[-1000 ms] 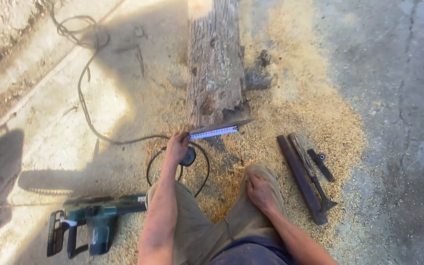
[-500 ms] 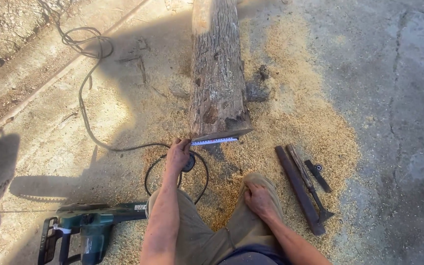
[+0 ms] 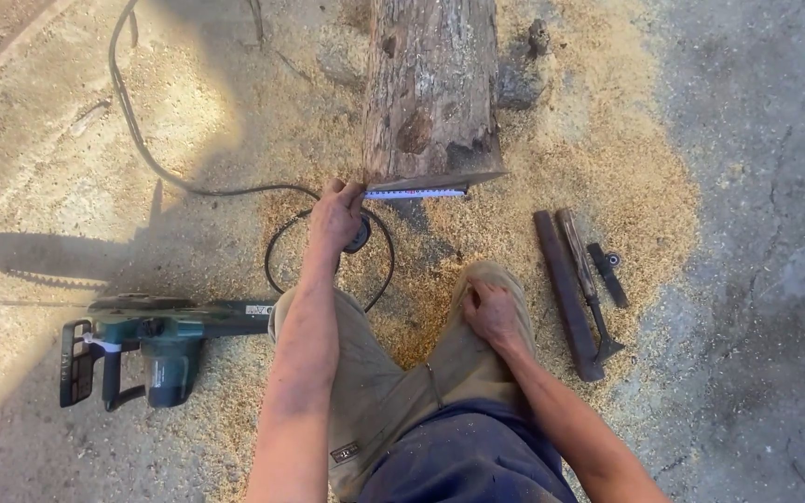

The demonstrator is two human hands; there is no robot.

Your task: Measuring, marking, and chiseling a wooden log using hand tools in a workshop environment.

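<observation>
A thick bark-covered log [image 3: 432,88] lies on the ground ahead of me, its cut end facing me. My left hand [image 3: 335,216] grips a black tape measure [image 3: 359,235], and the tape's blade [image 3: 416,194] stretches rightward across the log's cut end. My right hand [image 3: 491,312] rests on my right knee, fingers curled, holding nothing. I am crouched, with tan trousers [image 3: 393,382] showing below.
A green electric chainsaw [image 3: 156,345] lies at the left, its black cord [image 3: 142,140] looping past my left hand. Dark metal bars and a hammer-like tool [image 3: 578,289] lie at the right. Sawdust [image 3: 607,168] covers the concrete around the log.
The view has shifted closer toward the log. My left hand keeps the tape against the log's end; my right hand stays on my knee.
</observation>
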